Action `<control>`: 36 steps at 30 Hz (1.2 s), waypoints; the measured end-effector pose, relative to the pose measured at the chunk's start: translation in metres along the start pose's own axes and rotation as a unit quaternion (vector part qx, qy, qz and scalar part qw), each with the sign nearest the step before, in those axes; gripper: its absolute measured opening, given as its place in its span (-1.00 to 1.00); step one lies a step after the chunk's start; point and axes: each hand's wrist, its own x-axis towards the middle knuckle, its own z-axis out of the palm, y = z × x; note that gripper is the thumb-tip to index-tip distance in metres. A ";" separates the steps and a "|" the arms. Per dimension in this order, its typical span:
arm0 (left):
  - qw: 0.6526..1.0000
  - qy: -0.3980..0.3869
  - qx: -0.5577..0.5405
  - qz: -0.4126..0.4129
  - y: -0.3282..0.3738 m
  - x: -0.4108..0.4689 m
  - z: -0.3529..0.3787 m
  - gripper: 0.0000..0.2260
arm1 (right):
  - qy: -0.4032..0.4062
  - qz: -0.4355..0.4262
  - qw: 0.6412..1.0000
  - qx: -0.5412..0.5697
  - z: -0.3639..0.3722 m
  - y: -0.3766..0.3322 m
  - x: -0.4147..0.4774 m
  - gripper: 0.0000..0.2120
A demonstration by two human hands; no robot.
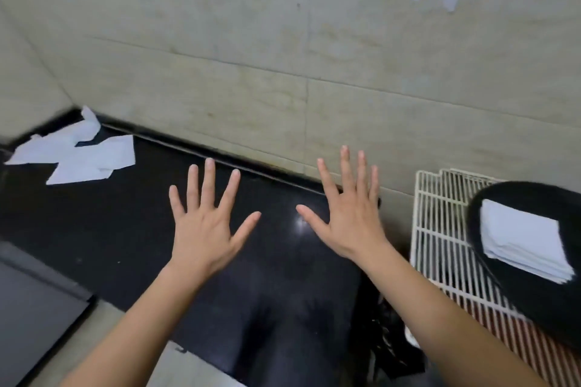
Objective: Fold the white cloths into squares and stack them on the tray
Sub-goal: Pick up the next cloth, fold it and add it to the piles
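Both my hands hover over the black countertop (132, 229) with fingers spread wide and nothing in them. My left hand (207, 223) is at the centre and my right hand (349, 214) is just to its right, near the wall. Unfolded white cloths (81, 154) lie crumpled in the far left corner of the counter. A stack of folded white cloths (525, 242) sits on a black tray (503, 198) at the right edge, well right of my right hand.
The black tray rests on a white wire rack (440, 229) at the right. A tiled wall (283, 56) runs along the back of the counter. A dark panel (34, 317) lies at the lower left. Crumpled black plastic (390, 342) sits by the rack.
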 end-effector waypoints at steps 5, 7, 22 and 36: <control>0.995 0.030 0.015 -0.092 -0.159 -0.040 -0.012 -0.26 | -0.002 -0.078 0.997 -0.002 0.029 -0.157 0.039 -0.16; 0.993 0.027 0.032 -0.113 -0.241 -0.061 -0.017 -0.26 | -0.002 -0.117 0.993 -0.001 0.048 -0.240 0.057 -0.17; 0.955 -0.044 0.083 -0.280 -0.569 -0.164 -0.005 -0.27 | -0.073 -0.269 0.960 0.023 0.154 -0.583 0.137 -0.17; 0.926 -0.186 0.109 -0.310 -0.772 -0.084 0.060 -0.28 | -0.132 -0.306 0.941 0.063 0.272 -0.748 0.301 -0.21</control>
